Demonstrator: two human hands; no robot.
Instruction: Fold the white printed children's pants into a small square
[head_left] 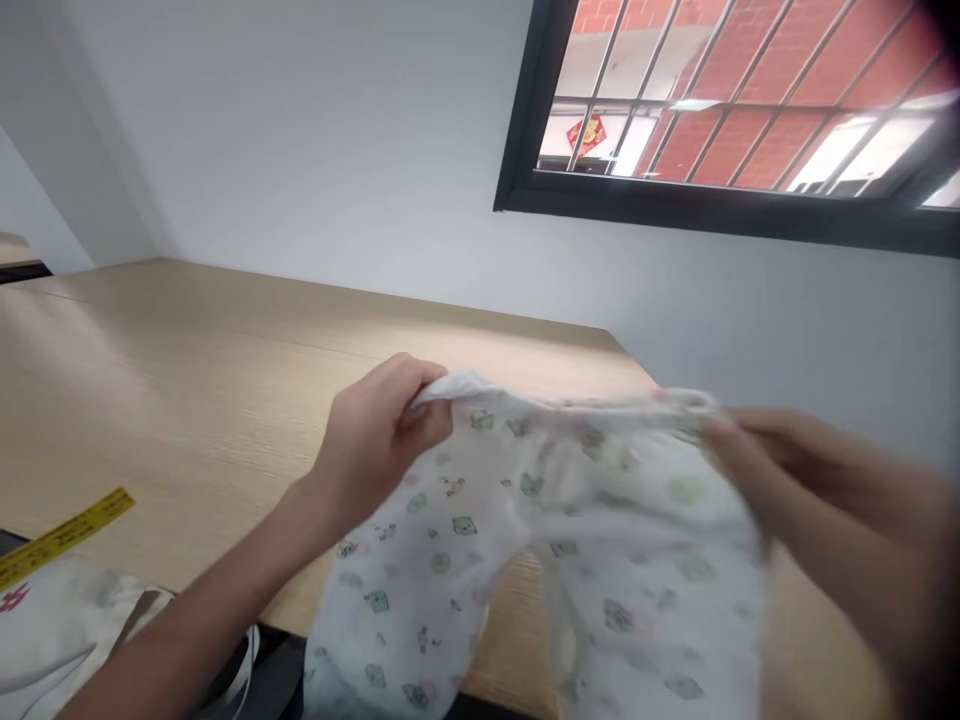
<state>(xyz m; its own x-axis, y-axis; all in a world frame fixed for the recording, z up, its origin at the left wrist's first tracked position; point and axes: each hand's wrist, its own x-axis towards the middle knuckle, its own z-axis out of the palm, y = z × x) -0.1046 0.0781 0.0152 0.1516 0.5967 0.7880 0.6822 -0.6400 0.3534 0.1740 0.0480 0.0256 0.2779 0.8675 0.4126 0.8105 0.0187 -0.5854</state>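
White wall and a dark-framed barred window (739, 110) rise behind the wooden tabletop (187, 380), which fills most of the view. Above the tabletop's near edge hangs a pair of white baby trousers (540, 560) with a small printed pattern, held up by the waistband so that both legs drop freely and the cloth spreads flat between the hands. At the waistband's left corner the left hand (375, 440) has its fingers (420, 385) curled and pinching the hem. At the waistband's right corner the right hand (780, 450) is blurred; it seems to grip the band, though its fingers cannot be told apart. Far left of the trousers, a yellow measuring tape (64, 535) lies on the tabletop, beside pale fabric (52, 630).
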